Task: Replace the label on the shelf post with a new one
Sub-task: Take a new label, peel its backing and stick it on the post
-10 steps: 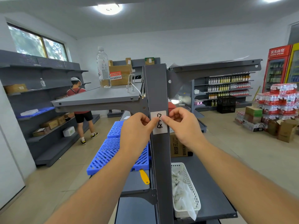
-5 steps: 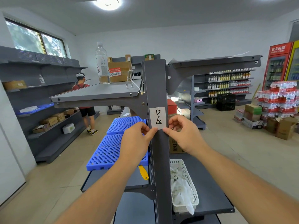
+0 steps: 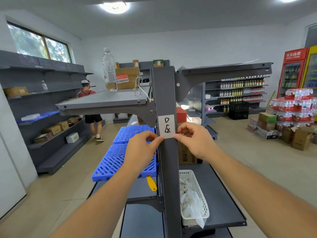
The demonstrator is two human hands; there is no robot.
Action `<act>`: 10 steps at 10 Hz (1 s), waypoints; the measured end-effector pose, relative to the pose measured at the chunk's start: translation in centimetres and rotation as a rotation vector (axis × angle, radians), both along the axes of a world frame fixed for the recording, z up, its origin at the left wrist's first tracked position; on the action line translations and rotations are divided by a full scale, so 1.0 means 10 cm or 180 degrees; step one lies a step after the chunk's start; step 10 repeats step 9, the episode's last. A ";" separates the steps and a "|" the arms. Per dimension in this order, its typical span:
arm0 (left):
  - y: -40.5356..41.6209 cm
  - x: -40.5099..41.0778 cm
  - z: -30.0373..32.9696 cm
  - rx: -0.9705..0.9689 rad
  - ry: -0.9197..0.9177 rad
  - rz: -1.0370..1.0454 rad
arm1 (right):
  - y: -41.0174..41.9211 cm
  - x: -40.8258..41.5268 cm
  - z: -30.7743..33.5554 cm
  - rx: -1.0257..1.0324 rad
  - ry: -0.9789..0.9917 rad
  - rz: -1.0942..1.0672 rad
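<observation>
Since a second ago both hands are sitting lower: the label [image 3: 166, 126] now shows whole, no longer half covered. It is lying flat on the front of the grey shelf post [image 3: 169, 162], hand-marked. Left hand [image 3: 139, 152] is pinching its lower left corner, right hand [image 3: 195, 142] its lower right corner, fingertips closed on the paper edge, label directly above both grips.

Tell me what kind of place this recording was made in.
Most likely a small shop being set up or restocked: grey retail shelving, bottled drinks lined on the far shelves, a red drinks cooler and stacked water packs.
</observation>
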State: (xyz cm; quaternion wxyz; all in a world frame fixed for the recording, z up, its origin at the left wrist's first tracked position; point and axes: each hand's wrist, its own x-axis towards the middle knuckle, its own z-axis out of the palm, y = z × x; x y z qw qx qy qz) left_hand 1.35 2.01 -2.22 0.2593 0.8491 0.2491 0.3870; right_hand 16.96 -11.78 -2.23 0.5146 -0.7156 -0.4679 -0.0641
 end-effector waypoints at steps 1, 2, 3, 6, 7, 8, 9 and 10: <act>0.00 -0.05 0.03 -0.0102 0.0064 -0.0112 | 0.00 0.02 0.01 -0.0059 0.0007 0.0033; -0.05 -0.05 0.06 -0.0173 0.0066 -0.0083 | 0.02 -0.01 0.02 0.0030 0.0070 -0.0032; -0.12 -0.01 0.15 -0.0240 0.0089 0.0102 | 0.08 -0.09 0.05 0.0112 0.0063 -0.0237; -0.14 -0.04 0.17 -0.0304 0.0221 0.0150 | 0.01 -0.16 0.10 -0.0131 0.0030 -0.0403; -0.16 -0.08 0.15 -0.0377 0.0263 0.0162 | -0.05 -0.18 0.09 -0.0185 0.0061 -0.0482; -0.19 -0.12 0.10 -0.0456 0.0284 0.0117 | -0.13 -0.22 0.07 -0.0178 0.0156 -0.0460; -0.22 -0.10 0.07 -0.0543 0.0260 0.0055 | -0.25 -0.34 0.11 -0.0079 0.0150 -0.0457; -0.22 -0.10 0.07 -0.0543 0.0260 0.0055 | -0.25 -0.34 0.11 -0.0079 0.0150 -0.0457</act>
